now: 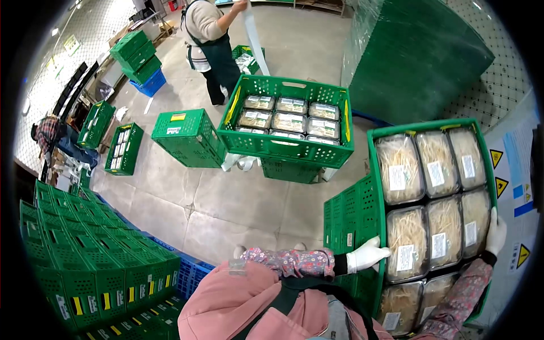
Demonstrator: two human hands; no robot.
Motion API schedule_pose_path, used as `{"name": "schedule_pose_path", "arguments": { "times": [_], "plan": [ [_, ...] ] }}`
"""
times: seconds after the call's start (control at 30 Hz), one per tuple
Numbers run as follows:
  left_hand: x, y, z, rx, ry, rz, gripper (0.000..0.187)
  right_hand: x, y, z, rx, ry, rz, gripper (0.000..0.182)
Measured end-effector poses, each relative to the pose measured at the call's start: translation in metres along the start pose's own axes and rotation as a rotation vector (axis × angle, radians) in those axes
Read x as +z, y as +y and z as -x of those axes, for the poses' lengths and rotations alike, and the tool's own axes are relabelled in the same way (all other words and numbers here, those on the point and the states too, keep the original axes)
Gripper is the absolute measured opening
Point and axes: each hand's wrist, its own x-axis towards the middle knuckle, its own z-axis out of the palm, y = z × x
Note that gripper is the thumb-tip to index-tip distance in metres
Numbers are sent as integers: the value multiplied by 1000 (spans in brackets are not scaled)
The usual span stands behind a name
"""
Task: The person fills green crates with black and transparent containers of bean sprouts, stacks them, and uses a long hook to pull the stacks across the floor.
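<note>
While both gloved hands, left hand [368, 255] and right hand [496, 231], clasp the crate [375, 170] rims, its near end is cut off

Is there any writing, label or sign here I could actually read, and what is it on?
No text reads clearly.
White labels on the packs in the held crate: too small and blurred.
Labels on the packs in the middle crate: blurred.
Yellow triangular warning signs on the wall at right: symbols only, not legible.
Yellow tag on the closed crate: no readable print.

packs [407, 241] in crate [374, 170], hands on sides
</note>
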Motion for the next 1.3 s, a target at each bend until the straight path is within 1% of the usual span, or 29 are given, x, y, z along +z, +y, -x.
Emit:
{"name": "schedule_pose_path", "arguments": {
  "times": [0.07,0.13,0.2,0.27,0.3,0.37,0.4,0.43,0.47,0.5,0.6,0.63,0.67,0.7,0.73,0.77,0.8,0.83,0.87,0.9,0.93,0.97,1.0,1.07,1.13,1.2,1.23,1.27,1.3],
  "plan": [
    [-5,51,43,-4,-56,-67,38,-24,-51,1,71,-20,58,57],
    [-18,89,87,93,-1,-295,44,-37,-83,-4,-17,73,-38,56],
    [-25,107,155,371,24,-377,46,-58,-114,28,-117,159,-274,57],
    [-61,135,194,772,150,-484,48,-57,-195,36,-151,156,-428,56],
    [-84,156,215,561,167,-425,48,-50,-236,37,-166,162,-465,55],
    [-135,197,259,669,319,-440,48,-27,-321,42,-208,143,-575,52],
    [-165,218,281,746,373,-422,48,-7,-362,41,-238,72,-669,50],
    [-135,216,392,831,489,-549,40,-98,-379,129,-305,117,-773,47],
    [-157,242,450,872,674,-679,34,-103,-436,158,-372,90,-899,44],
    [-180,261,501,1019,686,-814,26,-115,-489,194,-366,41,-948,41],
    [-286,326,592,1337,839,-1526,8,-88,-640,264,-372,-190,-1137,35],
    [-309,344,618,1363,975,-1712,8,-62,-674,281,-389,-284,-1289,31],
    [-322,353,621,1163,1051,-1538,14,-2,-688,268,-406,-341,-1348,28],
    [-341,372,649,842,1113,-1267,27,4,-723,305,-437,-353,-1368,28],
    [-365,384,667,821,1292,-1007,45,29,-753,329,-432,-462,-1516,25],
    [-391,398,684,704,1377,-925,63,51,-773,353,-405,-559,-1564,21],
    [-381,405,707,578,1457,-929,69,74,-793,378,-371,-655,-1607,17],
    [-407,408,723,506,1585,-926,71,88,-807,406,-178,-878,-1629,17],
    [-455,405,736,675,1666,-1085,62,115,-819,433,-249,-906,-1621,19],
    [-445,405,748,357,1750,-1426,47,149,-829,458,-289,-999,-1678,20],
    [-505,397,764,265,1804,-1766,40,140,-827,488,-214,-1186,-1587,20],
    [-519,394,774,258,1755,-1746,43,170,-825,509,-229,-1293,-1528,25],
    [-512,398,772,161,1749,-1612,41,200,-823,530,-248,-1397,-1461,30],
    [-498,406,767,-45,1741,-1353,39,245,-816,570,105,-1758,-1337,43],
    [-506,409,753,-202,1735,-1449,43,244,-822,579,280,-1844,-1142,47],
    [-537,410,742,-122,1803,-1352,55,280,-833,586,361,-1884,-1138,47],
    [-554,415,736,-19,1784,-1401,59,269,-846,574,395,-1907,-1106,45],
    [-569,418,733,12,1792,-1330,56,258,-855,560,390,-1839,-1055,39],
    [-576,427,727,43,1776,-1282,55,290,-858,564,406,-1901,-1087,40]
  ]
}}
